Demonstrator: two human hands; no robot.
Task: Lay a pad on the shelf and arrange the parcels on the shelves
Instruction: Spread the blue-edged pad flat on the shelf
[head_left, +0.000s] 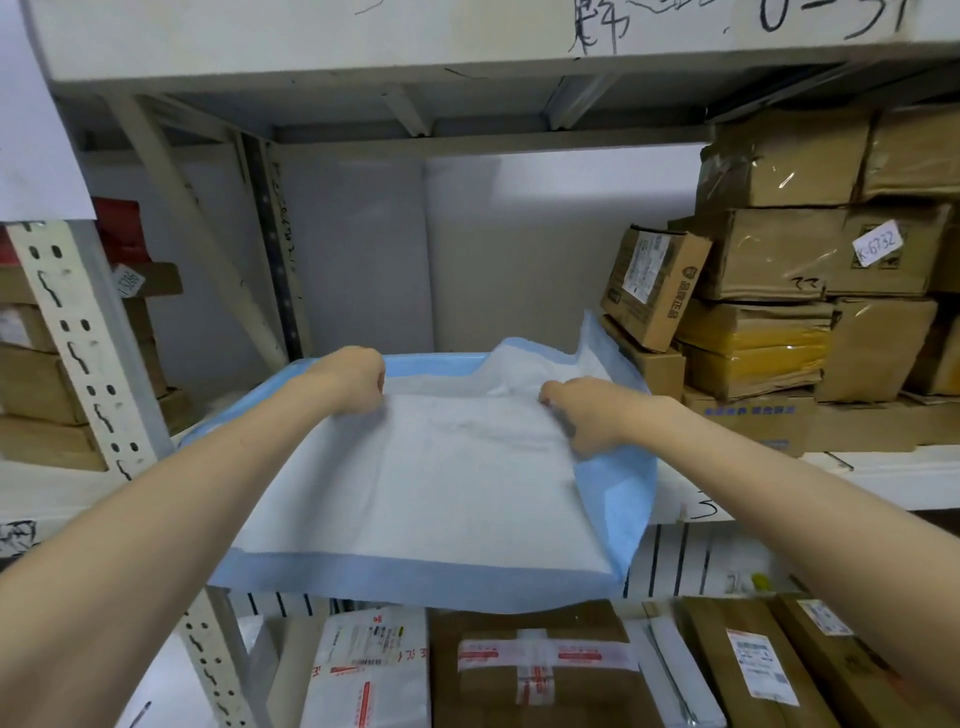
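Observation:
A white pad with blue edges (436, 488) lies spread over the middle shelf (883, 478), its front edge hanging over the shelf lip. Its back right corner is rumpled and stands up against the parcels. My left hand (353, 382) grips the pad near its back left part with curled fingers. My right hand (582, 415) pinches the pad at its right side, where the blue edge folds over. Brown cardboard parcels (779, 306) are stacked at the right end of the same shelf.
A perforated white upright (78, 343) stands at the left, with more boxes (31, 374) behind it. Below the pad, the lower shelf holds a white mailer (369, 670), a taped brown box (540, 670) and other cartons. An upper shelf (467, 36) with black scribbles runs overhead.

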